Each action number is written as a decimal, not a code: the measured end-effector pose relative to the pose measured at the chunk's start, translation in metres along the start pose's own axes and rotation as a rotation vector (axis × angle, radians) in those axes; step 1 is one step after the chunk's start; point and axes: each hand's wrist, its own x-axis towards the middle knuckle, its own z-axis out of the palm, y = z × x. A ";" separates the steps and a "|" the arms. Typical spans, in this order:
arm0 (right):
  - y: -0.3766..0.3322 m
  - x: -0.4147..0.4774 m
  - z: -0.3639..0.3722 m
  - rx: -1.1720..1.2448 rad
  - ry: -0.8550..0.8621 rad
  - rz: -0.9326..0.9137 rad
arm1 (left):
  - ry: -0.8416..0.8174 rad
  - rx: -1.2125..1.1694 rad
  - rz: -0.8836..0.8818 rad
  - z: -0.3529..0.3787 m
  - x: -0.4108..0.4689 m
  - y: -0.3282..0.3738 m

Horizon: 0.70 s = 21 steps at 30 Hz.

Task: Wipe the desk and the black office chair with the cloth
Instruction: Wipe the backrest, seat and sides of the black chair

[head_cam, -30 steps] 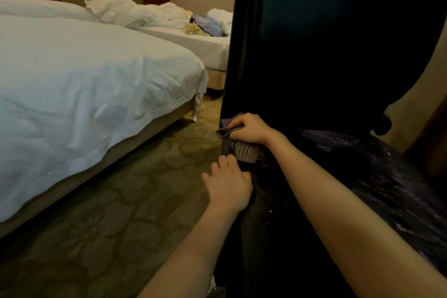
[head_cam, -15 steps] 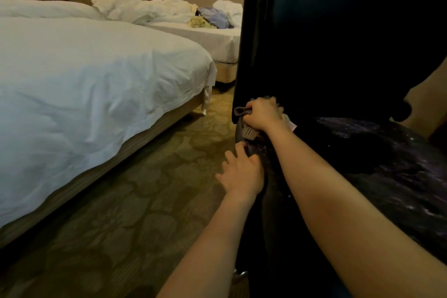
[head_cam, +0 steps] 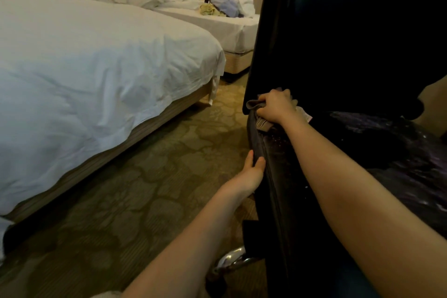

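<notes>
**Pressing the cloth to the chair where back meets seat**

A wide bed (head_cam: 84,68) with a rumpled white cover fills the left of the scene, from near to far. The black chair (head_cam: 350,31) takes up the right. Its tall, dark back stands upright, and its seat (head_cam: 399,152) spreads toward the near right, the surface worn and flecked with pale specks. Patterned olive carpet (head_cam: 145,189) runs between the bed and the chair. A second bed (head_cam: 232,29) stands at the far side, its white linen bunched up, with a small heap of blue and yellow clothes (head_cam: 221,6) toward its right end.

Two bare forearms reach in from the near edge. The right hand (head_cam: 275,106) is at the far left corner of the seat, just under the lower edge of the chair's back. Its fingers are curled tight round the cloth (head_cam: 262,123), a brownish-grey rag. The rag is bunched in the fist and pressed against the chair, with folds showing to the left of the knuckles and below them.

The left hand (head_cam: 251,172) is nearer and lower, on the seat's left edge. Its thumb and one finger lie against the dark side panel and seem to clasp that edge. The other fingers are hidden.

A shiny metal leg (head_cam: 232,257) of the chair's base shows below the seat at the near edge.
</notes>
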 end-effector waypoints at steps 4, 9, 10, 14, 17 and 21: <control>0.007 -0.009 -0.007 0.011 -0.048 -0.096 | -0.008 0.065 0.011 0.002 0.002 -0.002; 0.012 -0.038 -0.015 -0.035 -0.137 -0.292 | 0.066 0.056 0.039 0.011 0.013 -0.008; 0.012 -0.048 -0.018 -0.039 -0.152 -0.308 | 0.073 0.046 0.047 0.012 0.016 -0.009; 0.025 -0.089 -0.029 -0.045 -0.180 -0.435 | 0.067 0.046 0.024 0.011 0.016 -0.006; 0.039 -0.103 -0.041 0.054 -0.177 -0.487 | 0.062 0.059 -0.072 0.010 0.011 -0.006; 0.035 -0.079 -0.034 0.033 -0.129 -0.515 | -0.045 0.156 -0.052 0.000 0.009 -0.008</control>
